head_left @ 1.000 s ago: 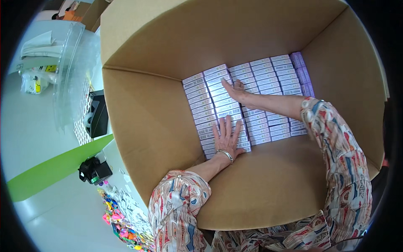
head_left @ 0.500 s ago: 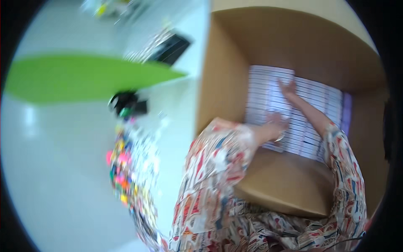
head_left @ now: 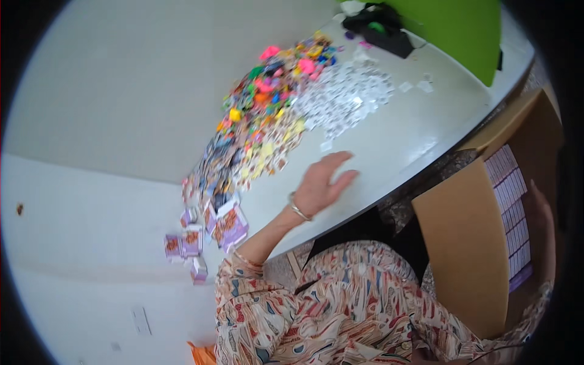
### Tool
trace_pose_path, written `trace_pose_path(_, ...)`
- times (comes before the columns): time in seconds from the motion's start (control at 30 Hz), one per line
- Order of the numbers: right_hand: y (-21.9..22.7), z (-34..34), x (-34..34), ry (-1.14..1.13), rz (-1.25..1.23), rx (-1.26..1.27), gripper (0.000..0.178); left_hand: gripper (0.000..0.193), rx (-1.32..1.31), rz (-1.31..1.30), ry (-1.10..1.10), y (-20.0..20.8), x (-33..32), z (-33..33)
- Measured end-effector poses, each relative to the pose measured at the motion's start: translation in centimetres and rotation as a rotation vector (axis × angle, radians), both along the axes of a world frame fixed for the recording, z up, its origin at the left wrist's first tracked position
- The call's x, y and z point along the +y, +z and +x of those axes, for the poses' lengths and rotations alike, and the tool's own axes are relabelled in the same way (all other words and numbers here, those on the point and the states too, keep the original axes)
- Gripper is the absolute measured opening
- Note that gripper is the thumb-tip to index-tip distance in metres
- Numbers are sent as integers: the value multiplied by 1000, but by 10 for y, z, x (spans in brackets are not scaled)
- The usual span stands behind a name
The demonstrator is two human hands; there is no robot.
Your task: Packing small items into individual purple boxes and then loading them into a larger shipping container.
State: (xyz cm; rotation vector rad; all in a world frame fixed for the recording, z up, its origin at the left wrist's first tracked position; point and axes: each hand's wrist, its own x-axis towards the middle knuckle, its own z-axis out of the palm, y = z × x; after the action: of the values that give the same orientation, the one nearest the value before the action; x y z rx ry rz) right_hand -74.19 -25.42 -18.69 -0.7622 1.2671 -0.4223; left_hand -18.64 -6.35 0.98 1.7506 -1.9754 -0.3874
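My left hand [head_left: 321,186] is held over the white table [head_left: 389,155], thumb and fingers apart, holding nothing. A bracelet circles its wrist. In front of it spreads a heap of small white square packets [head_left: 344,97]. Beside these lie yellowish pieces [head_left: 267,155] and a pile of small colourful items [head_left: 264,85]. At the far right, my right hand [head_left: 540,199] reaches into a cardboard box [head_left: 465,243], dim and partly seen, with its fingers stretched out. Rows of small white-and-purple cartons [head_left: 511,207] are packed in that box, right beside this hand.
Several purple-and-white printed cartons [head_left: 230,225] stand at the table's left end. A black bin-like container [head_left: 383,33] sits at the far end near a green panel [head_left: 456,30]. A pale wall [head_left: 121,91] borders the table. Something orange [head_left: 202,353] shows low down.
My view has swung left from the cardboard box to the table. My left hand has left the box and is over the table; my right hand stays in the box.
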Motion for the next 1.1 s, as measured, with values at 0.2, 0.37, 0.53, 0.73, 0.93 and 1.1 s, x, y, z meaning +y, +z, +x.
trace_pose_path(0.2,148,143,66,141,-403,127,59,31,149,207,434,-18,98,142)
trace_pose_path(0.37,189,204,31,309,-760,203,52,29,146,92,707,-12,172,275)
trace_pose_path(0.53,228,293,58,658,-948,310,48,39,43,86,701,-6,258,336)
trace_pose_path(0.73,204,431,127,1092,-909,-190,56,65,-66,130,781,-50,308,302)
trace_pose_path(0.93,158,494,178,1027,-610,-254,52,107,-464,456,738,-48,254,271)
trace_pose_path(1.1,141,508,215,966,-723,-202,58,54,-412,115,657,-60,253,298)
